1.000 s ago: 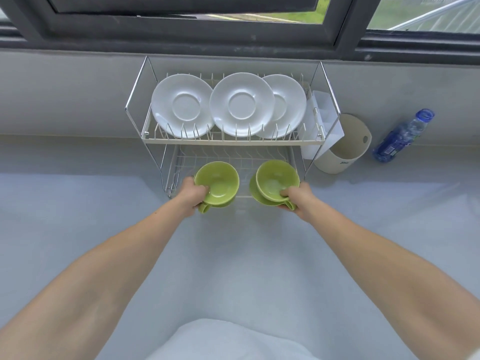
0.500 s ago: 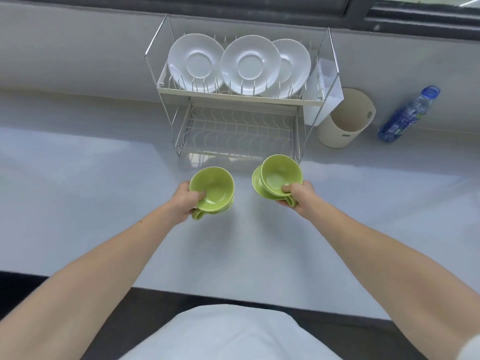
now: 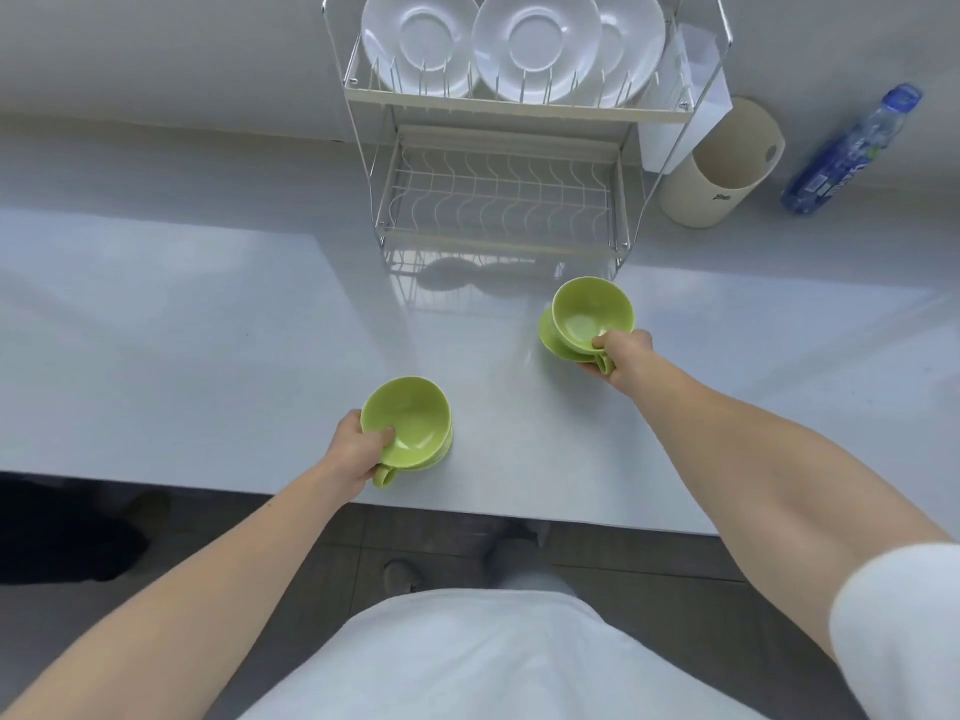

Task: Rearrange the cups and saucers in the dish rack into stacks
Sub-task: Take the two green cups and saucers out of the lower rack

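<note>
Holding both arms out fwd: L hand [image 3: 358, 452] pinches near cup stack [image 3: 415, 423], thumb inside rim, fingers curled under by handle. R hand [image 3: 626, 353] grips far cup stack [image 3: 592, 314] likewise, near dish rack [image 3: 498, 200].

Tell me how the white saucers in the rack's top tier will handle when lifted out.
The saucers look glazed and glossy, so probably rigid, slippery and chip-prone. They stand on edge between the rack wires, so a freed one could roll.

Left hand [image 3: 358, 450] gripping cups [image 3: 413, 420], right hand [image 3: 625, 353] likewise
</note>
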